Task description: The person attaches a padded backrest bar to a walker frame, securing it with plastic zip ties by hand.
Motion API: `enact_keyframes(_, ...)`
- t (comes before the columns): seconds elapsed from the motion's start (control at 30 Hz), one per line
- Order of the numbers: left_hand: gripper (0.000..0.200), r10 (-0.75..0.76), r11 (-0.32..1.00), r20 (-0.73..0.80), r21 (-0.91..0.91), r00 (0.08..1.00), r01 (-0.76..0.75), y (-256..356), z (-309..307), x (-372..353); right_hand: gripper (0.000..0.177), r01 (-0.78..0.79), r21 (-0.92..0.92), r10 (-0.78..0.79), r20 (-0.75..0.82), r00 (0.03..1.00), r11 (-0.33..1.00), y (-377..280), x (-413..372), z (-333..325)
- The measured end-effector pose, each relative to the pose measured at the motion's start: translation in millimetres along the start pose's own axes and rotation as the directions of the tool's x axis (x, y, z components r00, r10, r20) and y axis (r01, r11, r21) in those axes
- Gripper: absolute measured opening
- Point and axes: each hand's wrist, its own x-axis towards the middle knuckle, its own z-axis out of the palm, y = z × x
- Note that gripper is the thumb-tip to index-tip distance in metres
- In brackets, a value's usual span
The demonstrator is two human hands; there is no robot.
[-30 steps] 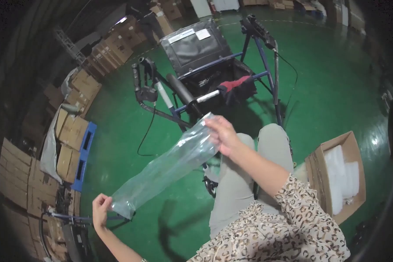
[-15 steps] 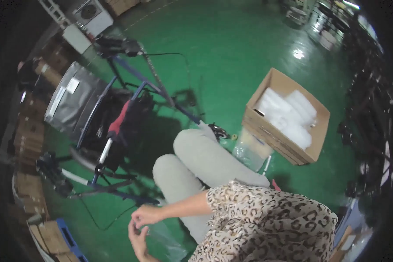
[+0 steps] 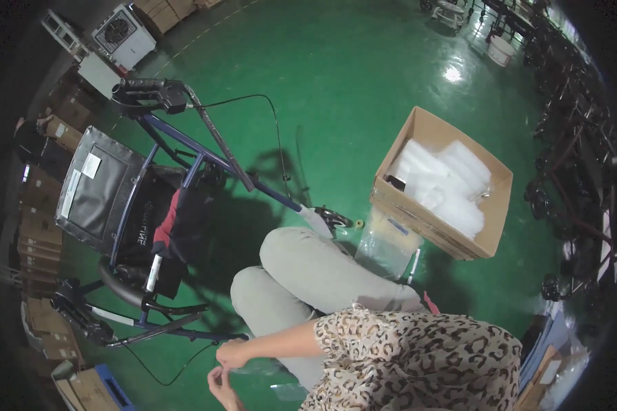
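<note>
Green floor (image 3: 349,89) spread out around me, shiny under the lights. Nearest were my two hands, low in the view. My right hand (image 3: 232,353) was curled in, just above my left hand (image 3: 223,385), whose thumb and forefinger bent toward each other in a loop — too small for me to tell whether either set of fingers was clamped on film. The clear plastic bag (image 3: 289,392) (hard to make out against the green) showed beside them, next to my grey trousers (image 3: 308,264). My leopard-print sleeve (image 3: 343,332) ended above the right forearm.

Beyond my knees, to the left, stood a walker (image 3: 154,212) with a blue frame and a black cable (image 3: 274,123) arching from one handle. To the right was an open cardboard box (image 3: 418,222) with white wrapping (image 3: 452,185) inside, and a clear packet (image 3: 387,250) lay just beside it. Farther off, another person (image 3: 44,154) in dark clothing was near some cartons (image 3: 41,236) — and beyond stood a white fan unit (image 3: 123,35).
</note>
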Motion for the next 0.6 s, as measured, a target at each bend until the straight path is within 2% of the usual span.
enact_keyframes(0.03,0.013,0.032,0.999,-0.053,0.021,0.998,-0.031,1.2,2.8,-2.7,0.011,-0.011,0.015,0.011,-0.009,1.0,1.0,-2.7,-0.3,0.2)
enact_keyframes(0.1,0.019,-0.066,0.996,-0.328,-0.081,0.942,0.041,23.4,23.2,-10.9,0.006,-0.039,0.144,0.047,-0.05,0.998,0.989,-6.5,-4.8,-8.9)
enact_keyframes(0.13,0.024,-0.095,0.992,-0.388,-0.116,0.917,0.054,31.5,32.2,-14.8,0.007,-0.049,0.172,0.06,-0.063,0.996,0.984,-7.1,-2.8,-7.8)
enact_keyframes(0.2,0.037,-0.265,0.898,-0.322,-0.425,0.909,0.112,41.9,56.8,-18.9,0.012,-0.055,0.154,0.068,-0.078,0.995,0.986,0.2,9.0,-1.2)
enact_keyframes(0.23,0.04,-0.305,0.858,-0.295,-0.499,0.906,0.126,40.6,61.8,-20.9,0.013,-0.059,0.147,0.071,-0.083,0.994,0.987,-0.8,8.8,0.0)
enact_keyframes(0.3,0.037,-0.301,0.757,-0.13,-0.636,0.945,0.153,25.8,69.7,-19.5,0.009,-0.077,0.119,0.082,-0.037,0.996,0.99,-6.8,-6.3,-9.7)
enact_keyframes(0.43,0.034,-0.321,0.663,0.029,-0.707,0.947,0.247,10.8,80.0,-17.7,0.015,-0.075,0.044,0.076,-0.015,0.997,0.996,1.0,-4.5,-1.6)
enact_keyframes(0.5,0.033,-0.382,0.628,0.01,-0.731,0.924,0.267,26.7,85.6,-25.3,0.009,-0.056,0.04,0.055,0.006,0.998,0.998,4.5,-1.6,1.7)
enact_keyframes(0.6,0.039,-0.357,0.633,0.022,-0.73,0.934,0.259,23.5,84.3,-30.7,0.02,-0.115,0.085,0.107,0.094,0.99,0.99,5.3,0.8,2.6)
